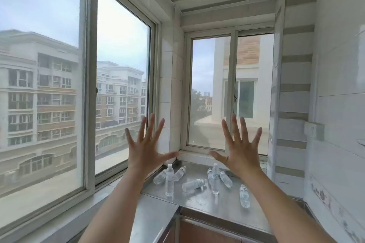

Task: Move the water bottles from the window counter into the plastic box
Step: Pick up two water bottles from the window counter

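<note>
Both hands up in the air, palms out — left hand (145, 149) and right hand (240, 150) with fingers fanned wide apart, holding nothing. Clear ribbed plastic water bottles (194, 183) sit on the shiny steel counter (221, 206) at 6 o'clock from the hands — two upright, the rest lying flat.

Soft overcast daylight is pouring in through the big left window (59, 85) and the corner window (229, 92), lighting the room brightly and evenly. The steel bench (199, 201) is glinting dully. The wide lens is bending frame edges; distant buildings (39, 100) are looking slightly smeared.
</note>
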Motion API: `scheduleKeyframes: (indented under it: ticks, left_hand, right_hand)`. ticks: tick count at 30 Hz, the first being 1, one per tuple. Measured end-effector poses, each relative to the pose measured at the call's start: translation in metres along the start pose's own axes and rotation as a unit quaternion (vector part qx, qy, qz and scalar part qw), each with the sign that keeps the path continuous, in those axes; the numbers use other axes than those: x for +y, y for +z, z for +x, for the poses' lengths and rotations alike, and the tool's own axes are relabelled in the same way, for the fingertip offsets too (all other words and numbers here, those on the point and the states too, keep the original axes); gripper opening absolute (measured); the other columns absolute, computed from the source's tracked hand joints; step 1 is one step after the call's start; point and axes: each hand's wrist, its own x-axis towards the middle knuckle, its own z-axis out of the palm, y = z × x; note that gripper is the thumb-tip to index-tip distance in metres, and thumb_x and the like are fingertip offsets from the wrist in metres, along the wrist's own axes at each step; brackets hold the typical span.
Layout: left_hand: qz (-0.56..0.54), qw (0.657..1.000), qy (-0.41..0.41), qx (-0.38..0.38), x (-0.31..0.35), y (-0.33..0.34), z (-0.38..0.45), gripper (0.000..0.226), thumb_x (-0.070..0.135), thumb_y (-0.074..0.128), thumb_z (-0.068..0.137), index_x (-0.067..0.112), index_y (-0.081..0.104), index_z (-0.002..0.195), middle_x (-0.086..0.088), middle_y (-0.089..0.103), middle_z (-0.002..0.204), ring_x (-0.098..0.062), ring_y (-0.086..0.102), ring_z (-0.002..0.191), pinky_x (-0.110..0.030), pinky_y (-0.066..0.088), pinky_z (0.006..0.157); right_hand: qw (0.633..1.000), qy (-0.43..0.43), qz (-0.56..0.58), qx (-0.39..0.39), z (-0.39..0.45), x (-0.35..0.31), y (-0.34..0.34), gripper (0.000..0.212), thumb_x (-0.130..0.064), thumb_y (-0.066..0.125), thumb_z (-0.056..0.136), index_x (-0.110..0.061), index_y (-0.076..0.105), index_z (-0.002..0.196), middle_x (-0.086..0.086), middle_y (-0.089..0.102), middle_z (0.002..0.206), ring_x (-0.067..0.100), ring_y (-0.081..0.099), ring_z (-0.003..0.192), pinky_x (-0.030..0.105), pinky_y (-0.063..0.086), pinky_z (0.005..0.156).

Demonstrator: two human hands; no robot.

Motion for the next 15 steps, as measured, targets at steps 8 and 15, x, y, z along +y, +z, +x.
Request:
scheduleKeyframes:
  ticks: [8,15]
  left_hand:
    - [0.012,1.000,0.002,-0.007,0.017,0.072,0.046,0.118,0.102,0.020,0.064,0.035,-0.009,0.157,0.001,-0.012,0.167,-0.025,-0.008,0.154,-0.071,0.002,0.115]
    - [-0.037,0.999,-0.006,-0.023,0.037,0.146,0.053,0.112,0.096,0.023,0.070,0.033,-0.004,0.158,0.000,-0.007,0.168,-0.024,-0.001,0.154,-0.062,0.009,0.119]
  right_hand:
    - [0.999,-0.017,-0.016,-0.037,0.036,0.032,0.068,0.100,-0.084,0.021,0.079,-0.019,0.003,0.153,0.010,-0.004,0.162,0.034,0.000,0.147,0.072,0.003,0.108]
    - [0.998,-0.034,-0.002,-0.046,0.048,0.051,0.136,0.094,-0.077,0.020,0.083,-0.018,0.002,0.153,0.010,-0.005,0.162,0.032,0.001,0.148,0.066,0.004,0.112]
